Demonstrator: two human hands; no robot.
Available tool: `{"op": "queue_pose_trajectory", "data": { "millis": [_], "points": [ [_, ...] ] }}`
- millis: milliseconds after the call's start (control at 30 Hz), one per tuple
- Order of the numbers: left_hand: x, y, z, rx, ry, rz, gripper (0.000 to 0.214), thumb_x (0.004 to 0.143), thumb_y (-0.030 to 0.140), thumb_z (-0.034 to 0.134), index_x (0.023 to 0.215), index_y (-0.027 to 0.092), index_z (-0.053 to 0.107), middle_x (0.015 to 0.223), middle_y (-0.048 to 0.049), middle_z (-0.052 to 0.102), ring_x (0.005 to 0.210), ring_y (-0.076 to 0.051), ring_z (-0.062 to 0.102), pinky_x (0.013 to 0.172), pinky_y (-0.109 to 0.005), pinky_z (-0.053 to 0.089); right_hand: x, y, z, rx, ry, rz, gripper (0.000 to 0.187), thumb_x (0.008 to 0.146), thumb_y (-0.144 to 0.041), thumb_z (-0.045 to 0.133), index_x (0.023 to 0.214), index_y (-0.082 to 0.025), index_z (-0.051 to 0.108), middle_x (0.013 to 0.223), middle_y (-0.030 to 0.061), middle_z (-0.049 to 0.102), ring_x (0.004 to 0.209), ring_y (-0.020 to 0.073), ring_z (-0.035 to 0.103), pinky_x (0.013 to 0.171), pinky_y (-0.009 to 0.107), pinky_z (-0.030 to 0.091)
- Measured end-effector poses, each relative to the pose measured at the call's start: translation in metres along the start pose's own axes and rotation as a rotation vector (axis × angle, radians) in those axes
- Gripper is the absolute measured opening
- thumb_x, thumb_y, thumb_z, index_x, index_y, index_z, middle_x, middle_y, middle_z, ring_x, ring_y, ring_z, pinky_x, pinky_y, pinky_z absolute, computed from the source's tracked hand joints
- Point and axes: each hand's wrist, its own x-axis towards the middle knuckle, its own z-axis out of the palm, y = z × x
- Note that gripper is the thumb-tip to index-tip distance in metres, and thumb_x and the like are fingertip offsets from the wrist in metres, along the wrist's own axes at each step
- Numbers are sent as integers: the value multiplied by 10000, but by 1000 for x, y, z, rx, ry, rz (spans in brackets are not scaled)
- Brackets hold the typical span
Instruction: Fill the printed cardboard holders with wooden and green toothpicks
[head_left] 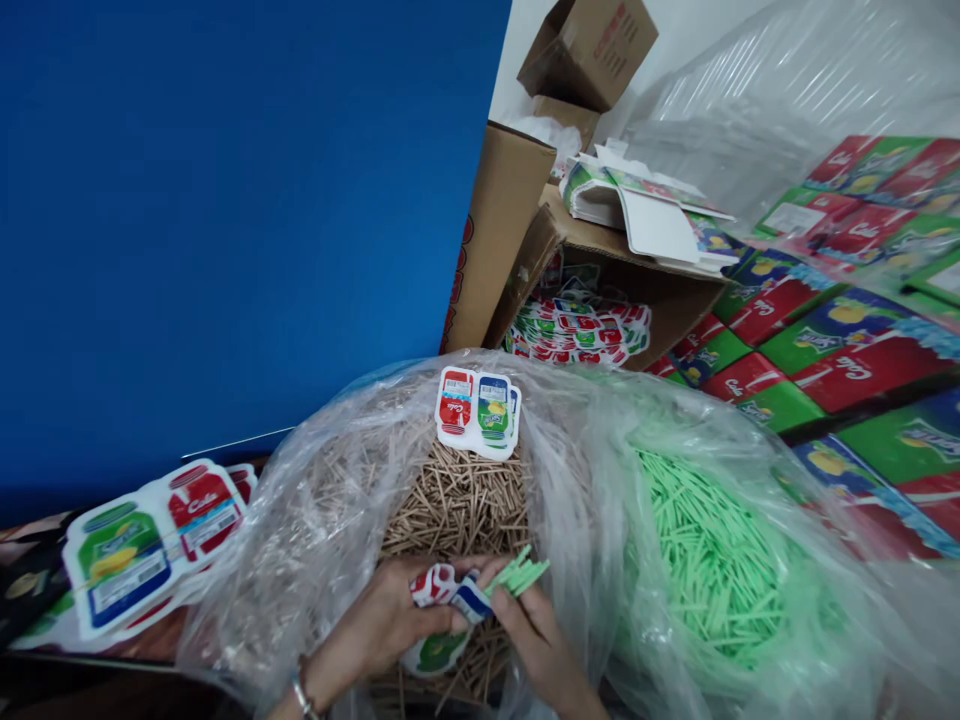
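Soda-printed cutout [471, 600] sits bent in my left hand's [397, 612] grip over brown sticks [461, 500], right hand [534, 625] pinching green sticks [521, 573] against it: likely the joining step, calling for steady alignment.

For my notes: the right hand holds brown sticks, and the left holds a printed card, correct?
Not quite: the head view shows that the sticks in the right hand are green. The left hand does hold a printed card.
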Motion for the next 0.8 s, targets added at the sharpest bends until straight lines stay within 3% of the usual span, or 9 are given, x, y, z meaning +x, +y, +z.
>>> {"op": "queue_pose_trajectory", "data": {
  "millis": [100,200,267,367,467,600,700,800],
  "points": [
    [0,4,-1,246,21,148,213,733,324,664,625,146,620,637,28,566,618,-139,481,586,-226,352,-4,-5,-3,38,11,-47,279,905,-402,437,1134,-269,527,1196,86,594,1076,229,574,904,395,462],
    [0,12,-3,420,43,231,238,770,354,643,653,146,640,663,1,603,656,-160,528,627,-247,348,-8,-10,1,49,113,-157,370,932,-432,327,1286,-331,359,1224,81,578,1013,221,619,846,415,513],
    [-2,14,-3,420,41,256,221,785,355,632,706,149,654,695,-8,618,671,-162,546,629,-243,354,-10,-12,5,-145,146,-232,371,948,-388,297,1311,-328,348,1226,74,582,1029,210,613,862,391,513],
    [-4,12,-5,372,32,286,229,806,347,611,701,146,643,707,-7,608,664,-148,543,612,-225,363,-12,-17,5,-582,29,-323,381,927,-305,402,1307,-290,422,1262,62,571,1128,214,552,948,347,460],
    [-6,6,-7,351,26,295,255,803,370,611,681,147,631,692,6,583,652,-138,534,595,-213,360,-13,-19,-1,-731,62,-423,439,919,-227,410,1354,-248,360,1266,65,569,1145,192,537,956,304,452],
    [-6,2,-8,375,51,320,282,808,382,601,648,150,612,673,14,563,647,-136,515,591,-218,348,-12,-17,-7,-743,44,-544,375,873,-104,461,1224,-234,492,1155,67,627,1060,171,583,903,286,485],
    [-7,7,-8,362,66,319,274,808,376,603,652,151,624,664,10,575,647,-141,521,587,-220,351,-10,-16,-5,-714,123,-523,280,867,-103,474,1129,-188,529,1092,92,645,996,165,609,847,271,510],
    [-9,14,-6,395,28,341,203,808,317,616,699,150,651,704,-7,615,673,-149,554,619,-226,364,-7,-21,-1,-756,31,-488,100,862,-186,516,925,-180,594,983,92,673,933,199,620,803,319,520]
  ]
}}
